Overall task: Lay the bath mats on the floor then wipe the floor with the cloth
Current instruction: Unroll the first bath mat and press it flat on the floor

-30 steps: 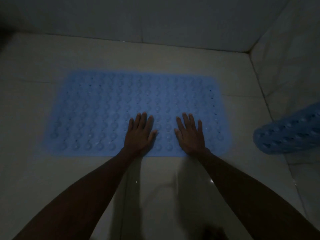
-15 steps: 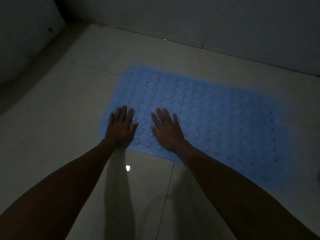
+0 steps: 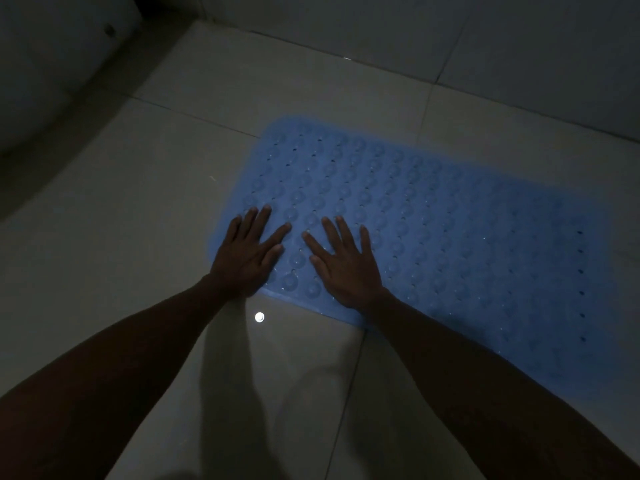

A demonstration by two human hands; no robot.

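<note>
One blue mat (image 3: pixel 433 230) lay flat on the floor (image 3: pixel 131 209), a long rectangle set at a slant, its near left corner under the hands and its far end running off toward the right. Its surface looked soft and rubbery, covered in regular rows of round raised bumps with small dark holes between them; a few bumps caught tiny glints of light.

Two hands rested on it, palms down, side by side but apart. The left hand (image 3: pixel 246 252) lay at the mat's left edge, fingers spread flat, its heel at the near edge of the mat. The right hand (image 3: pixel 346 265) lay just beside it, wholly on the mat, fingers also splayed. Neither hand grasped anything; both were fully opened and pressed against the bumpy surface. Both forearms were bare.

The floor was pale, smooth, glossy tile with thin grout lines, showing one small round bright reflection (image 3: pixel 259 317) just before the mat's near edge, between the arms. A tiled wall (image 3: pixel 485 53) rose behind. At far left stood a curved white fixture (image 3: pixel 45 71), dimly lit.
</note>
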